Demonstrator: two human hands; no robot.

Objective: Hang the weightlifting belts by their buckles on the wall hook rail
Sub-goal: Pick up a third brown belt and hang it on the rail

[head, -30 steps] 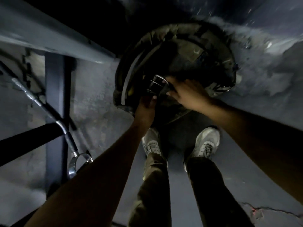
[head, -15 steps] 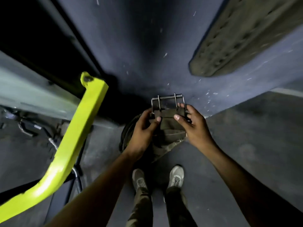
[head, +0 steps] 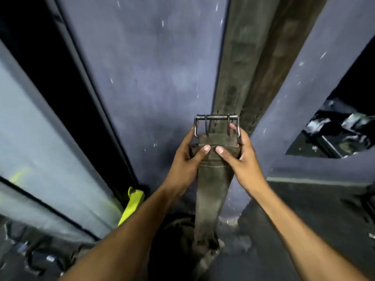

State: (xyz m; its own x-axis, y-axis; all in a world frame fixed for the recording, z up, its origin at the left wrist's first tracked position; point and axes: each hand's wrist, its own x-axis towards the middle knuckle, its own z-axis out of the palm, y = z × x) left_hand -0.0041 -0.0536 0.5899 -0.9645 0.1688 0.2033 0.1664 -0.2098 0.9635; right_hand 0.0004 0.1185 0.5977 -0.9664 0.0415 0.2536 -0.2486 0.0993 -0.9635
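In front of the blue-grey wall [head: 154, 78], both bare forearms reach up and forward from the bottom corners of the view, and the two hands meet at the top end of a weightlifting belt [head: 213, 191]. The left hand [head: 186, 159] wraps the belt's left edge, its thumb lying flat across the front of the folded leather and its fingers curled out of sight behind. The right hand [head: 241, 161] mirrors it on the right edge, thumb pressed on the front so that the two thumb tips lie just beside each other, with one fingertip showing up beside the buckle's right side. Both hands are closed firmly on the belt just below its metal buckle [head: 216, 125], which stands upright above the thumbs, its two prongs running down from the top bar to the leather. The strap hangs straight down from the grip between the arms, and its lower end reaches a dark heap [head: 178, 230] near the floor; what that heap holds is too dim to tell. Directly behind the buckle, a second belt [head: 247, 74] hangs flat on the wall, running upward out of view, with rows of small holes along it. A bright yellow-green bar [head: 133, 203] stands lower left, beside a dark vertical frame [head: 67, 82].
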